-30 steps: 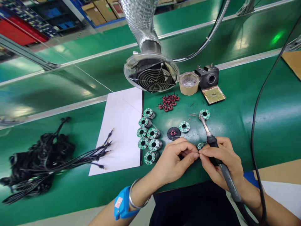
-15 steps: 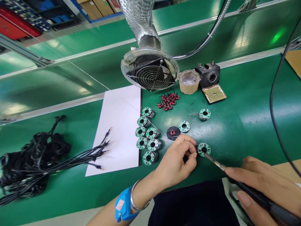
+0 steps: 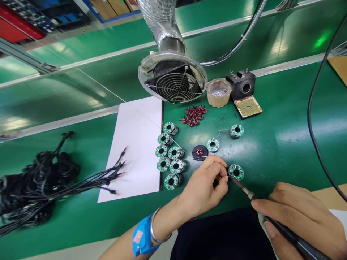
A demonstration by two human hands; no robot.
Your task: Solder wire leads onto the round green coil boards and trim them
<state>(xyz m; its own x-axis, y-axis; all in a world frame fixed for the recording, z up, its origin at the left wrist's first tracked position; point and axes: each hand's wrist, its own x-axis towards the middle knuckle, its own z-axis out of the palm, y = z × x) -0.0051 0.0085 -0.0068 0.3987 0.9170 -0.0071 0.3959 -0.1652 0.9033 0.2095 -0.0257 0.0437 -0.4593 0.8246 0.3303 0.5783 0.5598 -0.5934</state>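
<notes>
A glossy green surface (image 3: 292,144) runs across the foreground, its far edge trimmed by a pale metal rail (image 3: 287,65), with a shiny green panel (image 3: 287,36) beyond catching whitish reflections and one bright green glow (image 3: 321,40). A grey metal post (image 3: 21,55) slants in at left. Farther back, blurred, are a red container (image 3: 18,27), dark shelving (image 3: 65,16) holding blue items and some cardboard boxes (image 3: 105,7), while pale floor (image 3: 67,249) shows at lower left.

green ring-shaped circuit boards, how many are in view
10: seven boards clustered beside the white sheet, one board right of the black disc, one in front of the yellow sponge, one near the left hand. The hands may hide more.
</notes>
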